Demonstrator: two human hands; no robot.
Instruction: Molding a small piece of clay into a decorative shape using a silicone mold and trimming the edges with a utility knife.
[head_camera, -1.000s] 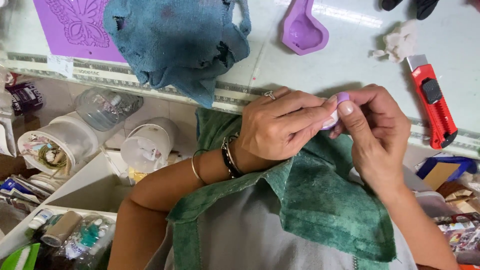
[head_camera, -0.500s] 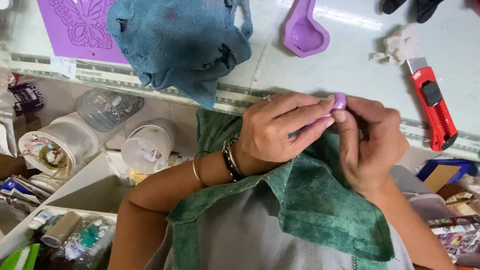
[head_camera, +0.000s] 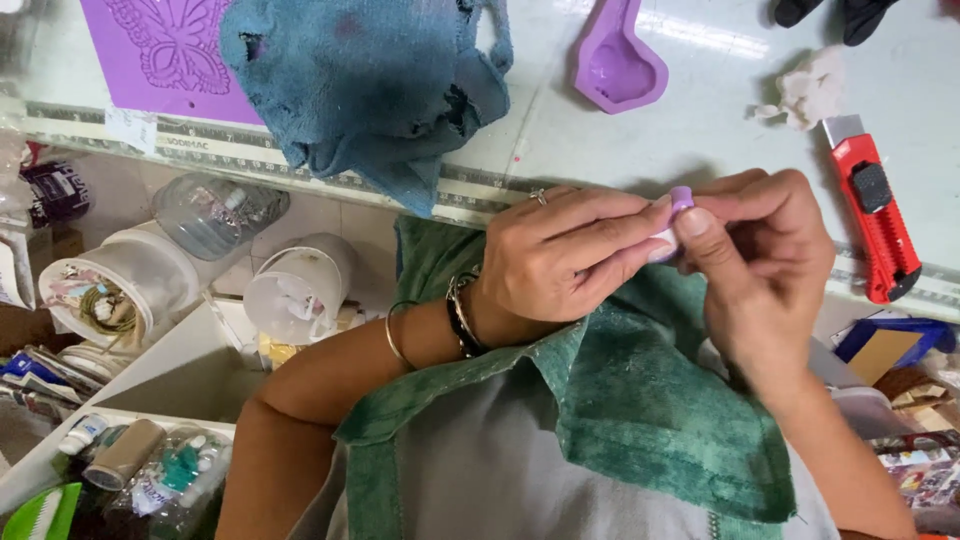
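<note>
Head view: left hand (head_camera: 560, 265) and right hand (head_camera: 765, 270) pinch purple piece (head_camera: 681, 199) between fingertips; press gently, keep grip even.

On my feed the pale tabletop (head_camera: 620, 140) carries a crumpled blue-green cloth (head_camera: 365, 85) at far left, partly over a flat purple butterfly mould mat (head_camera: 165, 50). Right of it lies a purple spoon-shaped silicone mould (head_camera: 617, 62), then a white putty scrap (head_camera: 805, 92) and a red utility knife (head_camera: 870, 215). Clear plastic jars (head_camera: 215, 210) sit below at left.
</note>
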